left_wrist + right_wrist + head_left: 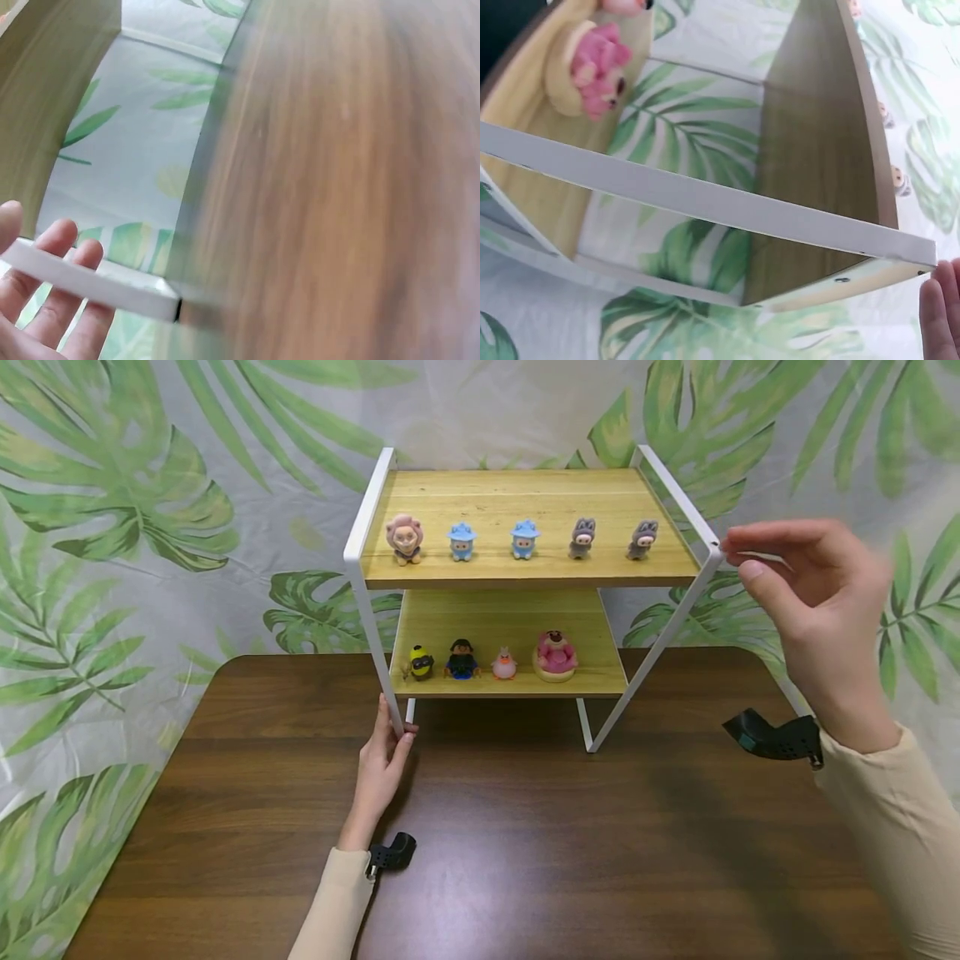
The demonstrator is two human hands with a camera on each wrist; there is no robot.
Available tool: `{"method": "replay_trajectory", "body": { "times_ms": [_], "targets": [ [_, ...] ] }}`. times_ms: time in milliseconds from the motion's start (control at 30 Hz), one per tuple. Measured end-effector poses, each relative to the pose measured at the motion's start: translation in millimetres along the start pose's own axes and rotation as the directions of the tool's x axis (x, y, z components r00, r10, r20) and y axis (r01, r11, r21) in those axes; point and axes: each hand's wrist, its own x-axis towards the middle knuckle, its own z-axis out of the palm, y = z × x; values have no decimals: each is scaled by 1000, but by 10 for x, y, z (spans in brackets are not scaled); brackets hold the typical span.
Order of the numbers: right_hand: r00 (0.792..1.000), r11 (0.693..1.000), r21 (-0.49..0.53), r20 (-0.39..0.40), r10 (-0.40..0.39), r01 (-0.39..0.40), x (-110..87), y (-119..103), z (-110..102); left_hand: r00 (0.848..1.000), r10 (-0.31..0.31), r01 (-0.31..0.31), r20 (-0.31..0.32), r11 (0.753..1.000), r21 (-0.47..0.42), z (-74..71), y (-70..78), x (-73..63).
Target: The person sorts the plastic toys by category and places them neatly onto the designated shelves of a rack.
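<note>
A two-tier wooden shelf [525, 583] with a white frame stands at the table's far side. Low on its left, my left hand [378, 768] holds the front leg [90, 285], thumb on one side and fingers on the other. Up at the top right corner, my right hand [832, 610] has its fingertips at the frame [915, 247], fingers long and thumb apart. Along the upper board stand a pink-hooded figurine [406, 539], two blue-hatted figurines [462, 542] and two grey figurines [582, 538].
The lower board carries a yellow-black figurine [421, 663], a dark-haired figurine [462, 660], a small pink figurine [504, 664] and a pink bear figurine [555, 656]. Brown table [495, 843] extends in front. Leaf-patterned cloth [97, 468] hangs behind the shelf.
</note>
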Motion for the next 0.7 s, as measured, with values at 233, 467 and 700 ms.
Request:
{"method": "replay_trajectory", "body": {
  "times_ms": [233, 467, 700],
  "targets": [
    [998, 1000, 14, -49, 27, -26, -258, 8, -111, 994, -88, 82, 62, 991, 101, -160, 107, -25],
    [998, 997, -46, -21, 57, -58, -495, 39, -163, 991, -98, 80, 89, 979, 187, -316, 250, -17],
    [999, 983, -177, 23, 44, -39, -733, 113, -185, 998, -43, 31, 39, 964, 266, -450, 378, 2]
  ]
}}
